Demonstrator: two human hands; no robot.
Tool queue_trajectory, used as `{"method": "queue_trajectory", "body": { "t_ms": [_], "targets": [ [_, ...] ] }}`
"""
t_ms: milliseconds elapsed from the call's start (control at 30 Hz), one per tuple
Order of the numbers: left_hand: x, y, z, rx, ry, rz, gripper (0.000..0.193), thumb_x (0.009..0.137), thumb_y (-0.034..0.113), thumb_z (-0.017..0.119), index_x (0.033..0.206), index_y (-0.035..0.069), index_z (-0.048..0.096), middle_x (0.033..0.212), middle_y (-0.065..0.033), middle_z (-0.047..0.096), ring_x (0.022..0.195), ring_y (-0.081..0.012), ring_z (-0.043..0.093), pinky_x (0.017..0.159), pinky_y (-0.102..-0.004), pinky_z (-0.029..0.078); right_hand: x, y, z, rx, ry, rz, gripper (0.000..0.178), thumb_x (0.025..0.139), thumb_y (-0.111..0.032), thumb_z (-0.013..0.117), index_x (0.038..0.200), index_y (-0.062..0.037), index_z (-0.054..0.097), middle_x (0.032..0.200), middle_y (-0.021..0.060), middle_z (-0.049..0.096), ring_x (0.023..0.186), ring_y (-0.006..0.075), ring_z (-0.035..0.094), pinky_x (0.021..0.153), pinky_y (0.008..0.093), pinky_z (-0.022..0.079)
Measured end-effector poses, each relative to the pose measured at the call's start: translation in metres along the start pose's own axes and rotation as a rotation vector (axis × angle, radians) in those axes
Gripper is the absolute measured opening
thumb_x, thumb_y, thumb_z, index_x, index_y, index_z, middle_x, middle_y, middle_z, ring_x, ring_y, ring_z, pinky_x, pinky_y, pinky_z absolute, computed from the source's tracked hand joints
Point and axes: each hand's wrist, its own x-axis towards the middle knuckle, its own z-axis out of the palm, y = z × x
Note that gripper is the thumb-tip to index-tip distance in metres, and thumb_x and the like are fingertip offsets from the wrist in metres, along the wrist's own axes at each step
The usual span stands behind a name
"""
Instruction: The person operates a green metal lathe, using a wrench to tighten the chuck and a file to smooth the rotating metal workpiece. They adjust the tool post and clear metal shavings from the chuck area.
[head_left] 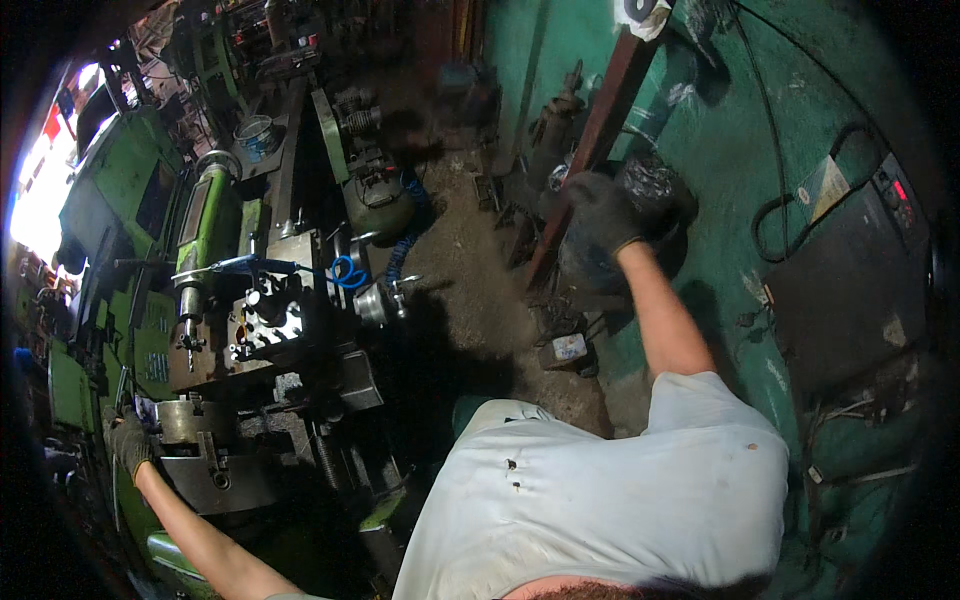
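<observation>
We stood between the lathe on our left and the green wall on our right, arms spread wide, one hand on each side. Our gloved left hand rested against the chuck, fingers curled along its left edge; whether it truly gripped the chuck or only steadied it we could not tell, as that corner was dark and bent by the lens. Our gloved right hand was stretched out to a dark, shiny lump leaning near the rusty bar. The fingers were bent over the lump and touching it, but the glove and the lump were both black, so we could not say whether the hand was clamped on it or merely laid upon it.

We judged the step in hand to be fetching something from the wall side while keeping a hold at the chuck. The next move, as it seemed to us, called for a firm grasp on the lump and a careful swing back across the body toward the lathe, clear of the bar and of the blue hose by the toolpost.

The lump lay just beyond our right fingertips, against the wall, well apart from the chuck.
</observation>
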Motion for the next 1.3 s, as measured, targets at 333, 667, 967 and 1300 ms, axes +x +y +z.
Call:
{"method": "queue_trajectory", "body": {
  "t_ms": [333, 667, 967, 1300],
  "targets": [
    [-0.023, 0.138, -0.011, 0.269, -0.251, -0.167, 0.057, 0.106, 0.047, 0.046, 0.139, 0.004, 0.064, 0.144, -0.0252, 0.061, 0.136, -0.0405, 0.057, 0.112, -0.0502, 0.045, 0.098, 0.156, -0.11, -0.751, 0.085, 0.318, 0.037, 0.104, -0.032, 0.06, 0.125, -0.0032, 0.07, 0.129, 0.0194, 0.071, 0.116, 0.0351, 0.069, 0.097, 0.0471, 0.051],
    [-0.091, 0.141, -0.026, 0.329, -0.073, -0.603, 0.073, 0.091, 0.051, 0.057, 0.153, 0.015, 0.047, 0.164, -0.0235, 0.038, 0.148, -0.0433, 0.042, 0.121, -0.0518, 0.039, 0.02, -0.042, 0.248, 0.312, -0.548, -0.41, 0.036, 0.102, -0.029, 0.062, 0.127, -0.004, 0.067, 0.128, 0.0186, 0.071, 0.113, 0.0341, 0.069, 0.095, 0.0458, 0.052],
    [-0.112, 0.19, -0.042, 0.47, 0.083, -0.379, 0.056, 0.097, 0.044, 0.052, 0.144, 0.014, 0.056, 0.16, -0.0186, 0.044, 0.152, -0.0354, 0.036, 0.122, -0.0505, 0.035, -0.047, -0.104, 0.345, 0.511, -1.004, -0.472, 0.036, 0.1, -0.026, 0.063, 0.129, -0.0048, 0.065, 0.127, 0.0179, 0.071, 0.111, 0.0331, 0.069, 0.092, 0.0447, 0.053],
    [-0.114, 0.205, -0.044, 0.499, 0.116, -0.359, 0.058, 0.089, 0.049, 0.063, 0.135, 0.013, 0.06, 0.144, -0.0133, 0.056, 0.142, -0.0317, 0.045, 0.117, -0.0472, 0.04, -0.06, -0.116, 0.358, 0.562, -1.098, -0.423, 0.037, 0.098, -0.023, 0.065, 0.13, -0.0056, 0.063, 0.126, 0.0171, 0.07, 0.108, 0.0321, 0.069, 0.09, 0.0434, 0.054]
  ]
}}
